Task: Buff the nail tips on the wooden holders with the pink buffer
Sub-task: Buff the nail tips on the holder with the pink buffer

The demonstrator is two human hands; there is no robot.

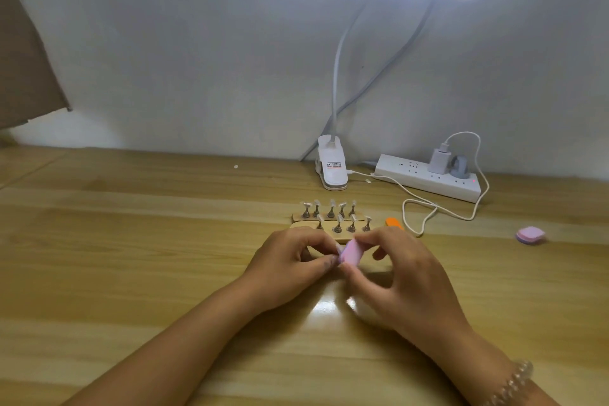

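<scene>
Table [131, 241]: pale wood-grain top, glossy where the lamp glares.
Left hand [290, 260]: fingers curled in, thumb and forefinger pinching the left end of the pink buffer.
Wooden holders [344, 237]: two flat strips just beyond the hands, carrying small metal stands topped with pale nail tips [332, 203].
Pink buffer [349, 254]: small matte block, tilted, between both hands, above the table.
Right hand [405, 277]: thumb and forefinger grip the buffer's right side, other fingers loosely bent.
Power strip [428, 180]: white plastic bar, far right, with a charger plugged in.
Pink pad [530, 236]: rounded square, well apart to the right.
</scene>
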